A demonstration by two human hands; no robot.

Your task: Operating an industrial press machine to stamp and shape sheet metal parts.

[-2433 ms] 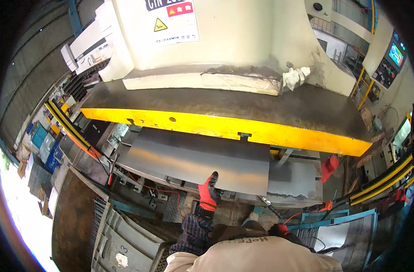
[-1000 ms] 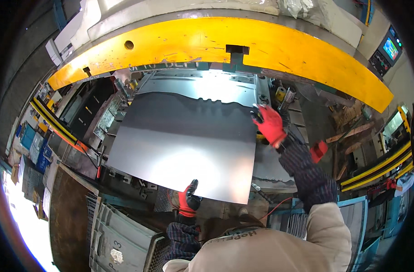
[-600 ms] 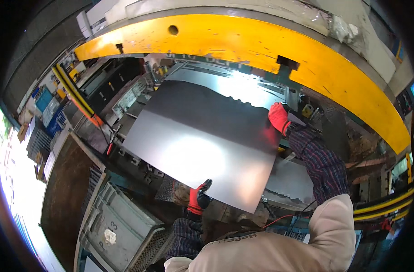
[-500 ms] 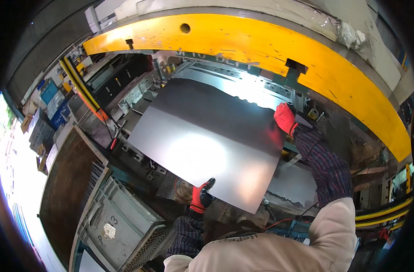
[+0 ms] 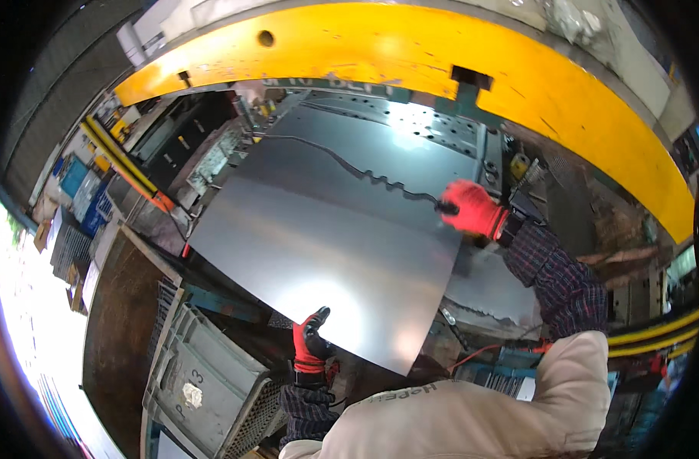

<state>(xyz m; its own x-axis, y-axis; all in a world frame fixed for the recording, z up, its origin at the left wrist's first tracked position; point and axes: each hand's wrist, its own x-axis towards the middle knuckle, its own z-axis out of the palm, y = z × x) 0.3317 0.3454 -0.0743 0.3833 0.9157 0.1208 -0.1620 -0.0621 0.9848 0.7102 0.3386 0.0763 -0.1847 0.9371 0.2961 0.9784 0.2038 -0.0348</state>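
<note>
A large grey metal sheet (image 5: 311, 245) lies tilted across the middle, its far edge wavy and notched. My left hand (image 5: 311, 344), in a red glove with black fingers, grips the sheet's near edge, thumb on top and the other fingers hidden beneath. At the far right corner my right hand (image 5: 475, 210), gloved the same way, is closed on the edge; its fingertips are partly hidden. Beyond the wavy edge shows a smooth metal surface (image 5: 380, 145) in the machine bed. Another sheet piece (image 5: 495, 298) with a ragged edge lies to the right, below my right forearm.
A thick yellow machine beam (image 5: 380, 38) arches across the far side. At lower left stands a grey plastic crate (image 5: 204, 382), beside a brown-faced panel (image 5: 120, 314). A yellow-and-black post (image 5: 123, 161) rises at left. Striped yellow bars (image 5: 655, 336) run at right.
The sheet has come nearer and leftward with both hands on it, baring more of the surface behind its wavy edge. My right hand has turned and moved slightly nearer.
</note>
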